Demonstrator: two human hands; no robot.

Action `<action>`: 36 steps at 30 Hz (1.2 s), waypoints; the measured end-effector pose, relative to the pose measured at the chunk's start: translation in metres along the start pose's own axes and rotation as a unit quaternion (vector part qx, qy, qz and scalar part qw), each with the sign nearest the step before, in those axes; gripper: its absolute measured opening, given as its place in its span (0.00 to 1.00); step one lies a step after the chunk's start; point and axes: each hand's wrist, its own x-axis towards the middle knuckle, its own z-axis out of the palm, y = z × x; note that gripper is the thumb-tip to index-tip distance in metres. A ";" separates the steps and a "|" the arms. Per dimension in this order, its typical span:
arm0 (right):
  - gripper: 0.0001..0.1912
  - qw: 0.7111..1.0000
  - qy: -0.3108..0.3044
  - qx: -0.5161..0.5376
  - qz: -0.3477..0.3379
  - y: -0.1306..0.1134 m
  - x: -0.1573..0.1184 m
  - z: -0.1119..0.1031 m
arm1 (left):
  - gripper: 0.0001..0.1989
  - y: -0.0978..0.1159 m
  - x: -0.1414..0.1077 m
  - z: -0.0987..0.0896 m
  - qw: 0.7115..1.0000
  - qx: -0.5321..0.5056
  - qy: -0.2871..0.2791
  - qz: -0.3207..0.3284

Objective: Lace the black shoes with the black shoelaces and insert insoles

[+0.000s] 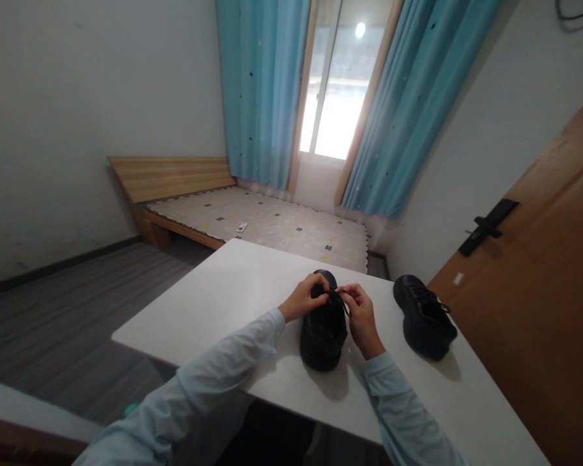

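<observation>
A black shoe (pixel 323 336) stands on the white table (pixel 214 285), its heel toward me and its toe pointing away. Over its upper front, my left hand (pixel 305 296) pinches the black lace from the left side. From the right side, my right hand (pixel 360 314) has its thumb and fingers closed on the lace too. The fingertips of both hands are close together above the tongue. Part of the shoe's front is hidden behind my fingers.
A second black shoe (pixel 425 320) with laces is at the table's right edge. Beyond the table is a bed (pixel 282 226) with a small white object (pixel 241 227) on it. A wooden door (pixel 529 272) stands at the right, and blue curtains (pixel 267 84) frame the window.
</observation>
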 end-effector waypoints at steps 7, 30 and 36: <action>0.11 0.989 0.053 0.126 0.060 -0.001 0.001 0.004 | 0.05 0.000 0.001 0.005 0.997 -0.059 0.037 -0.025; 0.09 0.973 0.216 -0.076 -0.013 0.000 0.017 -0.034 | 0.08 -0.002 0.011 -0.017 0.929 -0.270 0.223 -0.124; 0.13 0.973 0.102 -0.205 -0.041 -0.002 0.014 -0.025 | 0.16 0.007 0.007 -0.017 0.998 0.026 0.053 0.009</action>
